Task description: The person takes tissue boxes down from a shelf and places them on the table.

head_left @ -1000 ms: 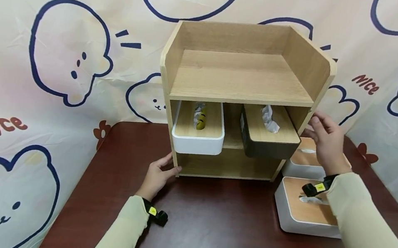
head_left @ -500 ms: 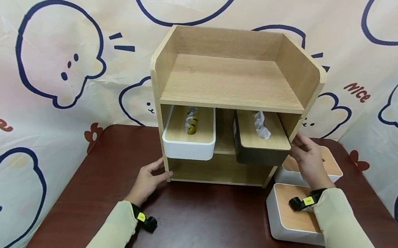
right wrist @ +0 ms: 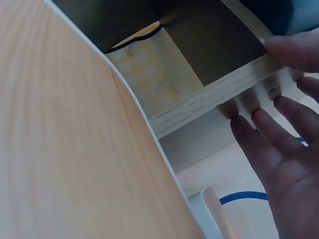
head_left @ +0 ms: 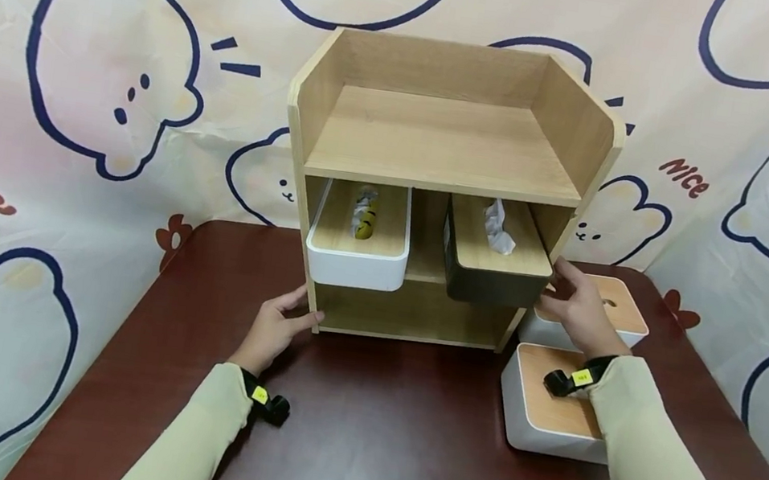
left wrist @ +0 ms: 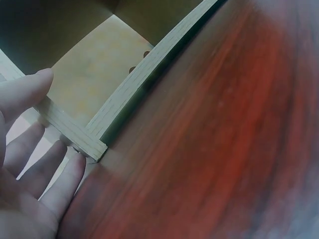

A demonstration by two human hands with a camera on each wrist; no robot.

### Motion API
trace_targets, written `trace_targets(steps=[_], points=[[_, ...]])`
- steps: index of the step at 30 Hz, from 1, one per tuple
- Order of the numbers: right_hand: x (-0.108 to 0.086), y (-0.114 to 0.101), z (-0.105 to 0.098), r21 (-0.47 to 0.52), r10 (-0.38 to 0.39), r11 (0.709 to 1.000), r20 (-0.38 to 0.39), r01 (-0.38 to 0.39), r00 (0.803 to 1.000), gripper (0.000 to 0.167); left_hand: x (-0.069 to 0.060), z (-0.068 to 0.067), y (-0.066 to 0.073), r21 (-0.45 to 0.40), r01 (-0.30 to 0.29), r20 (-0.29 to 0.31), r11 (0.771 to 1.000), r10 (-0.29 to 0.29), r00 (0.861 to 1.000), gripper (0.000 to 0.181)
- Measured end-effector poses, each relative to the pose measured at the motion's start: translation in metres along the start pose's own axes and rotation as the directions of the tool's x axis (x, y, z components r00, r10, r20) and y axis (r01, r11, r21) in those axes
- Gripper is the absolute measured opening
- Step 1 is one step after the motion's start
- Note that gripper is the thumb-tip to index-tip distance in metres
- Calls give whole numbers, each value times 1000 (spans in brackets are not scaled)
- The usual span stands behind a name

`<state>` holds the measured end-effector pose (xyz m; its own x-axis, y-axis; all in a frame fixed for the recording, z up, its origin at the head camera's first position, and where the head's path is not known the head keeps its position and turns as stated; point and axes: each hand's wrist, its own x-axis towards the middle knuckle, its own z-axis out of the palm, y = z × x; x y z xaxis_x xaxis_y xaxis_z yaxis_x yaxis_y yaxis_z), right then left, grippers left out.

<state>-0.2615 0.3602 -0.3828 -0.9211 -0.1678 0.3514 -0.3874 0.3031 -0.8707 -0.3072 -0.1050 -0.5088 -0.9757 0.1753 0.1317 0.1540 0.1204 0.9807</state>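
A light wooden tabletop shelf (head_left: 441,144) stands upright on the table. My left hand (head_left: 270,332) holds its left side panel low down; in the left wrist view the thumb (left wrist: 27,88) lies over the panel's front edge and the fingers sit outside. My right hand (head_left: 583,311) grips the right side panel, thumb at the front edge and fingertips against the outer face in the right wrist view. On the middle level, a white tissue box (head_left: 355,270) at left and a black tissue box (head_left: 498,287) at right jut forward, both with wooden lids.
Two more white tissue boxes with wooden lids stand right of the shelf: a nearer one (head_left: 551,440) under my right wrist, and a farther one (head_left: 620,303) behind my right hand. A cartoon-printed cloth (head_left: 106,195) hangs behind the dark red-brown table (head_left: 388,435).
My right hand has slid lower along the right side panel. My left hand stays at the lower left. The whole head view has shifted and levelled slightly.
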Motion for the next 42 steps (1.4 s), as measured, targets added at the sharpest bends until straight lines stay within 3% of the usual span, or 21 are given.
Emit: trace_targets(steps=[5, 8, 11, 16, 20, 23, 25, 27, 29, 31, 35, 39, 42], points=[[12, 4, 3, 26, 23, 999, -42, -21, 999, 71, 12, -9, 8, 36, -12, 40, 999, 10, 999, 66], [18, 6, 6, 25, 35, 999, -44, -34, 998, 71, 11, -19, 16, 122, -12, 80, 992, 2, 997, 65], [21, 6, 9, 35, 36, 999, -37, -35, 999, 70, 6, -30, 26, 266, -19, 117, 964, -12, 993, 62], [12, 7, 11, 46, 64, 997, -50, -62, 997, 69, -11, -43, 40, 495, -85, 168, 865, 0, 986, 50], [2, 9, 13, 54, 62, 997, -52, -59, 997, 69, -28, -50, 54, 586, -190, 179, 788, 103, 978, 36], [1, 10, 15, 94, 30, 995, -36, -26, 999, 66, -37, -54, 68, 651, -304, 224, 696, 206, 952, 30], [3, 10, 14, 124, 14, 992, -38, -10, 999, 62, -39, -55, 78, 682, -390, 280, 618, 272, 921, 28], [3, 8, 12, 134, 8, 991, -35, -3, 999, 59, -41, -53, 90, 701, -480, 342, 528, 342, 875, 27], [4, 7, 10, 127, 7, 992, -36, -2, 999, 58, -41, -50, 104, 699, -559, 403, 446, 400, 823, 26], [3, 6, 8, 121, 6, 993, -35, -2, 999, 58, -41, -46, 118, 676, -633, 459, 377, 457, 762, 25], [4, 5, 4, 133, 3, 991, -33, 1, 999, 58, -40, -33, 143, 614, -744, 550, 264, 533, 643, 25], [5, 5, 2, 135, 14, 991, -31, -10, 999, 59, -36, -18, 157, 560, -815, 614, 150, 585, 529, 21], [3, 6, 2, 127, 23, 992, -27, -19, 999, 62, -35, -6, 163, 511, -854, 653, 91, 606, 455, 19]])
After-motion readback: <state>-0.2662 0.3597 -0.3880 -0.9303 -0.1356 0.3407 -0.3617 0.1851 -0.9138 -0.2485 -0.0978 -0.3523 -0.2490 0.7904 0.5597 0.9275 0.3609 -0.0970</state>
